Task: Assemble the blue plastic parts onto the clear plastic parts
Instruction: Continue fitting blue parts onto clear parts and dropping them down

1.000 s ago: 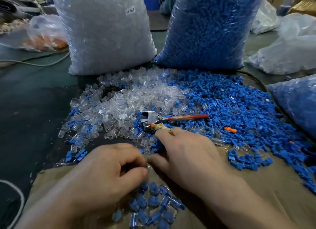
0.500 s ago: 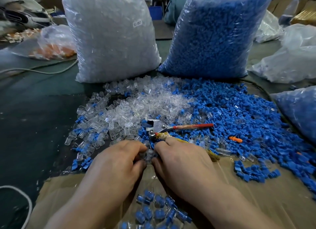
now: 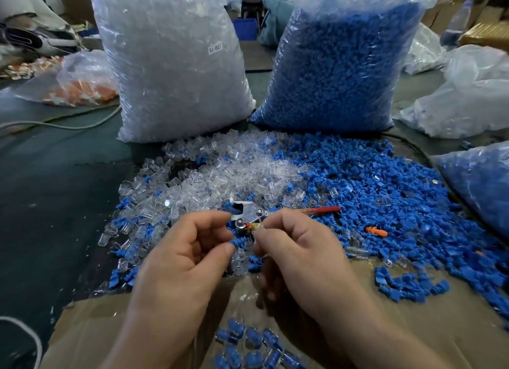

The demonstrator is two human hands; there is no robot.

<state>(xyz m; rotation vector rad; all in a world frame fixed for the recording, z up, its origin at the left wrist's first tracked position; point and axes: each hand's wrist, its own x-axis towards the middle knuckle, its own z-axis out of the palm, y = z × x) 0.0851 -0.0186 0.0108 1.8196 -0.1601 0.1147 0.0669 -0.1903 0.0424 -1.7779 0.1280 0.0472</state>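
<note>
A dark green desk (image 3: 55, 189) carries everything. At its far edge two big plastic sacks stand side by side: the sack of clear parts (image 3: 170, 65) on the left and the sack of blue parts (image 3: 338, 65) on the right. A smaller blue-filled bag (image 3: 479, 181) lies against the right edge, and a bag of orange bits (image 3: 82, 84) sits in the far left corner. A sheet of cardboard (image 3: 413, 327) covers the near edge.

Just in front of the sacks the loose stock is spread out. The heap of blue parts (image 3: 385, 189) runs over the right half and onto the cardboard, and the heap of clear parts (image 3: 234, 175) lies to its left, the two mixing where they meet.

Both hands hang over the near side of the heaps, close together but apart. The right hand (image 3: 300, 253) has its grip clamped on a clear part (image 3: 259, 228), pinched between forefinger and thumb. The left hand (image 3: 187, 258) has its fingers curled, thumb tip just beside a blue part (image 3: 239, 242). I cannot tell whether its grip holds that piece.

Pliers (image 3: 248, 213) with a red handle lie on the heaps just beyond the fingertips. A cluster of finished pieces (image 3: 248, 341), blue inside clear, lies on the cardboard between the wrists. One orange part (image 3: 376, 231) rests among the blue.
</note>
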